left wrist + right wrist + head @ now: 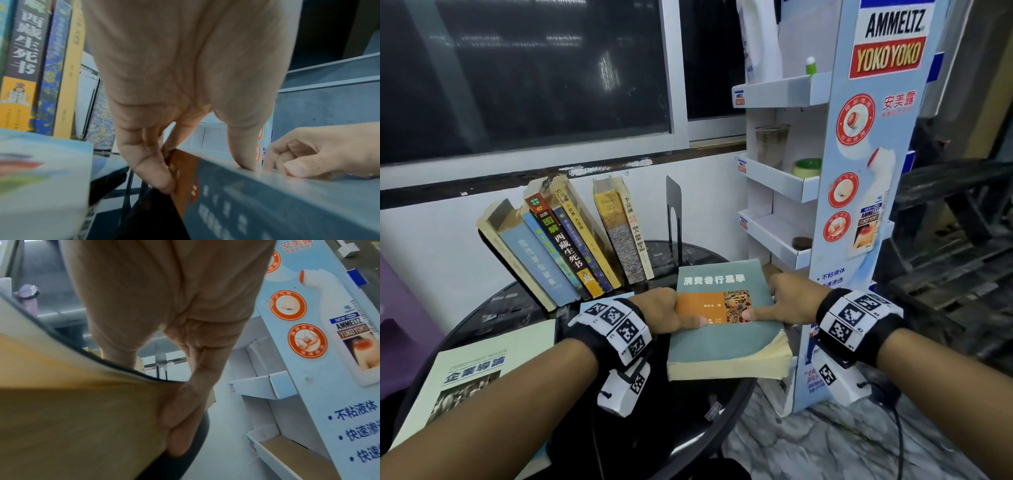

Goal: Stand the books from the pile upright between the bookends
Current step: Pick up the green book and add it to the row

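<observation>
A thick grey-green book [722, 329] with an orange panel is held flat above the round black table [493, 308]. My left hand [671, 310] grips its spine side [267, 203], thumb on the cover and fingers underneath. My right hand [780, 301] grips the page side [72, 410] the same way. Behind, several books [565, 240] lean leftward in a row, and two more [625, 233] stand beside them. A black metal bookend [674, 212] stands upright right of them, with a gap between.
A pale green book [472, 383] lies flat at the table's front left, and a light blue one [602, 301] lies under my left wrist. A tall white-and-blue cardboard display rack [859, 205] stands close on the right. A dark window [524, 75] is behind.
</observation>
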{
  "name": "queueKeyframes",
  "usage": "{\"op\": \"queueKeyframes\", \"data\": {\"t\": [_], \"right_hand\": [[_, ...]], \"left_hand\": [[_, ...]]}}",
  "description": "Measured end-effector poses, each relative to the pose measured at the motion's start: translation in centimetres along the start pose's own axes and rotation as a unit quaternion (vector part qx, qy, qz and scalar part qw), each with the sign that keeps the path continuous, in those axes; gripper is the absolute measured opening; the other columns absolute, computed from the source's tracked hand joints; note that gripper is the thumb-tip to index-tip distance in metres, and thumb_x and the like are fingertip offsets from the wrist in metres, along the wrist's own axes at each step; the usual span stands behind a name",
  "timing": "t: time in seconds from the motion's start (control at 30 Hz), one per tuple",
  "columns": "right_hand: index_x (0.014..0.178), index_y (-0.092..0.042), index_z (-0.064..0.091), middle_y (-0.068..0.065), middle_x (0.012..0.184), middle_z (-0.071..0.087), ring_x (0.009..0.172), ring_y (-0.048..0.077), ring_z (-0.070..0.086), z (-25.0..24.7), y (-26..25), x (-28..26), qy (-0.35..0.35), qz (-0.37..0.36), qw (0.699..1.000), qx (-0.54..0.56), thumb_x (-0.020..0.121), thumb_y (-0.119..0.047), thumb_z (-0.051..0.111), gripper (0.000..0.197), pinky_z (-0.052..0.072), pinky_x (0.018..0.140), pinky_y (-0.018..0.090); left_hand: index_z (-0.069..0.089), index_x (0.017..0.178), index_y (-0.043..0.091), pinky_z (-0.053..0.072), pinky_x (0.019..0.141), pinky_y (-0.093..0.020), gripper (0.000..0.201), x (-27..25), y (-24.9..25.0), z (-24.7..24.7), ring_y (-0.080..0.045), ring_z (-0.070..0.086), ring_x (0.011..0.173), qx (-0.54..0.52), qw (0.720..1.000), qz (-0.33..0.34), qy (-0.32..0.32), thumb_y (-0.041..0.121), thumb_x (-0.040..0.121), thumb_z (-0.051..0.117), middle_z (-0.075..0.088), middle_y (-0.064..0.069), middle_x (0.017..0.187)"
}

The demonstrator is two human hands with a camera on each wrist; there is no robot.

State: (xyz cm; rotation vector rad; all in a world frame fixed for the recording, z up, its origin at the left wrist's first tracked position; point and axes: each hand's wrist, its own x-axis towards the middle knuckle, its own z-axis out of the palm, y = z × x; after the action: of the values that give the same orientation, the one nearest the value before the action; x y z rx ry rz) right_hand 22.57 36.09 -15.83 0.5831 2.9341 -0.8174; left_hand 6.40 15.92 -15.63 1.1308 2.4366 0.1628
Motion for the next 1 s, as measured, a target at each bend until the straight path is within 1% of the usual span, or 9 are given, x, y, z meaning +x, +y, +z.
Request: {"op": "queueKeyframes", "data": {"t": [0.07,0.13,0.27,0.37,0.47,0.6,0.73,0.9,1.0], "right_hand": [[0.1,-0.03,0.06,-0.005,0.107,0.071,0.095,0.015,0.069,0.1,0.6,0.6,-0.019,0.013,1.0,0.018,0.068,-0.071,0.073,0.054,0.059,0.081,0.031],[0.111,-0.024,0.068,-0.005,0.104,0.074,0.091,0.013,0.071,0.3,1.2,1.3,-0.039,0.034,0.996,0.074,0.06,-0.075,0.075,0.072,0.061,0.08,0.033],[0.114,-0.018,0.07,-0.006,0.097,0.076,0.081,0.006,0.073,0.1,0.8,1.4,-0.086,0.051,0.978,0.181,0.077,-0.044,0.08,0.047,0.057,0.063,0.02],[0.114,-0.017,0.069,-0.006,0.094,0.076,0.076,0.005,0.073,-0.1,0.8,1.5,-0.099,0.043,0.973,0.203,0.082,-0.032,0.08,0.037,0.056,0.058,0.021],[0.12,-0.015,0.067,-0.001,0.104,0.077,0.089,0.013,0.075,-0.3,0.8,1.6,-0.105,0.034,0.968,0.224,0.078,-0.029,0.083,0.047,0.06,0.065,0.029],[0.113,-0.014,0.068,-0.006,0.094,0.078,0.083,0.009,0.075,-0.3,0.9,1.0,-0.088,0.022,0.963,0.253,0.08,-0.02,0.082,0.037,0.059,0.061,0.026],[0.11,-0.014,0.067,-0.003,0.099,0.077,0.088,0.011,0.075,0.0,1.3,0.3,-0.063,0.004,0.958,0.281,0.079,-0.018,0.082,0.035,0.06,0.065,0.03],[0.122,-0.014,0.06,0.004,0.115,0.07,0.096,0.019,0.074,0.2,2.1,-1.0,-0.015,-0.018,0.937,0.348,0.078,-0.01,0.082,0.049,0.061,0.064,0.041],[0.128,-0.015,0.057,0.008,0.122,0.065,0.105,0.022,0.07,0.0,2.4,-1.3,0.04,-0.032,0.94,0.337,0.068,-0.027,0.092,0.07,0.062,0.07,0.047]], "left_hand": [[0.058,0.131,0.018,0.046,0.1,-0.034,0.068,0.4,-0.3,-0.4,-0.018,0.06,0.105,-0.01,1.0,-0.001,-0.01,0.068,0.085,0.057,0.063,0.0,0.116],[0.06,0.129,0.018,0.047,0.1,-0.034,0.07,0.9,-0.4,-0.6,-0.018,0.061,0.104,-0.017,1.0,-0.008,-0.012,0.071,0.084,0.057,0.064,0.0,0.115],[0.061,0.126,0.018,0.046,0.091,-0.028,0.068,1.3,-0.1,-0.7,-0.017,0.059,0.095,-0.013,1.0,-0.014,-0.01,0.072,0.084,0.055,0.062,0.0,0.107],[0.064,0.124,0.016,0.05,0.097,-0.032,0.078,1.6,-0.7,-0.7,-0.018,0.064,0.1,-0.008,1.0,-0.013,-0.008,0.079,0.078,0.056,0.068,-0.001,0.115],[0.066,0.122,0.019,0.05,0.101,-0.036,0.076,1.7,-1.2,-0.5,-0.017,0.065,0.105,-0.014,1.0,0.001,-0.011,0.08,0.077,0.055,0.07,-0.001,0.116],[0.069,0.118,0.021,0.05,0.098,-0.032,0.069,1.6,-1.4,-0.3,-0.015,0.065,0.102,-0.023,0.999,0.022,-0.005,0.076,0.08,0.056,0.071,0.001,0.111],[0.071,0.116,0.021,0.052,0.098,-0.036,0.067,1.2,-1.3,-0.3,-0.015,0.067,0.1,-0.041,0.998,0.04,0.0,0.074,0.079,0.058,0.073,0.001,0.109],[0.068,0.124,0.021,0.052,0.098,-0.035,0.058,0.8,-1.1,0.3,-0.013,0.068,0.101,-0.079,0.993,0.077,0.042,0.062,0.083,0.066,0.073,0.004,0.112],[0.066,0.127,0.019,0.053,0.099,-0.037,0.057,0.5,-1.2,0.1,-0.01,0.069,0.103,-0.148,0.982,0.096,0.067,0.051,0.081,0.075,0.073,0.007,0.114]]}}
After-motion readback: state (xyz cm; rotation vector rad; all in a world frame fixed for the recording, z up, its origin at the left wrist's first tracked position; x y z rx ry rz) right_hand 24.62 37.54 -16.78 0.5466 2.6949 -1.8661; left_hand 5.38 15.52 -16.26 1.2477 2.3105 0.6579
